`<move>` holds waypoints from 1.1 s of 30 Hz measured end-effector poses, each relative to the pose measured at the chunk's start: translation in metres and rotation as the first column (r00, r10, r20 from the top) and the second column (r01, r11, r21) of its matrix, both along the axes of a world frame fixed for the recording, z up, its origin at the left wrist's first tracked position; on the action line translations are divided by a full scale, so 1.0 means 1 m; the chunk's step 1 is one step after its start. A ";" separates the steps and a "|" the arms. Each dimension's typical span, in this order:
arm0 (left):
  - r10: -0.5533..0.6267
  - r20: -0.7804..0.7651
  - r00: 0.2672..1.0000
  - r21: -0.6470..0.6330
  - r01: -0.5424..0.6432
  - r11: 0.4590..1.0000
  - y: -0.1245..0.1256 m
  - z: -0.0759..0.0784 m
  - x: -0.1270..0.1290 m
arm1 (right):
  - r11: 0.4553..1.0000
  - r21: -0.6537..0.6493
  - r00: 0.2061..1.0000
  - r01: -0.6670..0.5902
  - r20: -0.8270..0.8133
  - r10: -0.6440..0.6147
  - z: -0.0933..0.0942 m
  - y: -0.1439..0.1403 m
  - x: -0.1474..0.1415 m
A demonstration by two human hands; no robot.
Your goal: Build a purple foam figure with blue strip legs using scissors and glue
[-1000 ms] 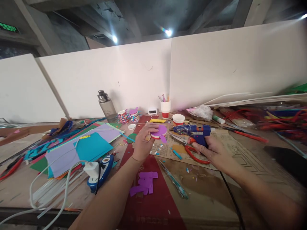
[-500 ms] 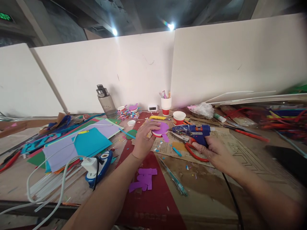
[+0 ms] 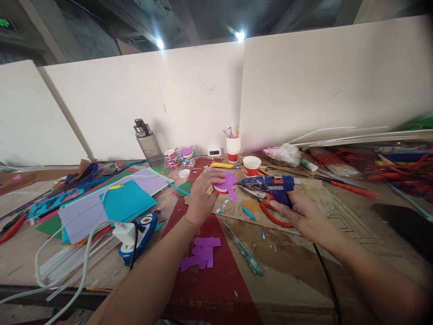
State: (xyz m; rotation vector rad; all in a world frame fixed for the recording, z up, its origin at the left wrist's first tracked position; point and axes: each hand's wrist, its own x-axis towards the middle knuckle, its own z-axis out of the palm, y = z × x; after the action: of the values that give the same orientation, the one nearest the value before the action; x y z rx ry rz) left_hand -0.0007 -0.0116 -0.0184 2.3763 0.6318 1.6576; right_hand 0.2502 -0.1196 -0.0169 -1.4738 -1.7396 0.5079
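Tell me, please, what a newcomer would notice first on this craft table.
In the middle, the right hand holds a blue glue gun, its nozzle pointing at a purple-topped paper cup that the left hand steadies. Coloured paper sheets lie piled to the left.

Glue gun (image 3: 270,186): blue body, speckled barrel. Paper disc (image 3: 226,182): purple top, red-and-white rim. Scissors (image 3: 272,215): red handles. At 9 o'clock of the disc, paper sheets (image 3: 130,201): teal and lilac. At 6 o'clock, scraps (image 3: 201,253): purple, on a dark red strip (image 3: 213,284).
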 end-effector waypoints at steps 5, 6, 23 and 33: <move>0.005 0.009 1.000 0.007 -0.005 1.000 0.000 0.000 0.000 | 1.000 -0.018 1.000 -0.010 0.002 0.010 0.000 -0.001 0.000; 0.010 0.007 1.000 0.002 -0.010 1.000 0.000 0.000 0.000 | 1.000 -0.019 1.000 -0.012 0.001 0.012 0.000 -0.001 0.001; 0.061 -0.060 0.996 0.073 -0.056 0.996 0.000 0.001 -0.001 | 0.999 -0.032 0.995 -0.029 0.098 0.032 0.002 -0.001 0.004; 0.067 -0.026 0.997 0.040 -0.066 0.997 0.001 0.000 -0.002 | 0.999 0.001 0.995 -0.043 0.093 0.042 0.013 -0.003 0.005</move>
State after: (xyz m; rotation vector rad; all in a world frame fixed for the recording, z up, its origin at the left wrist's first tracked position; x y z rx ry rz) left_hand -0.0026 -0.0108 -0.0180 2.4343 0.6970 1.6812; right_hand 0.2556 -0.1231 -0.0039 -1.4818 -1.8469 0.4648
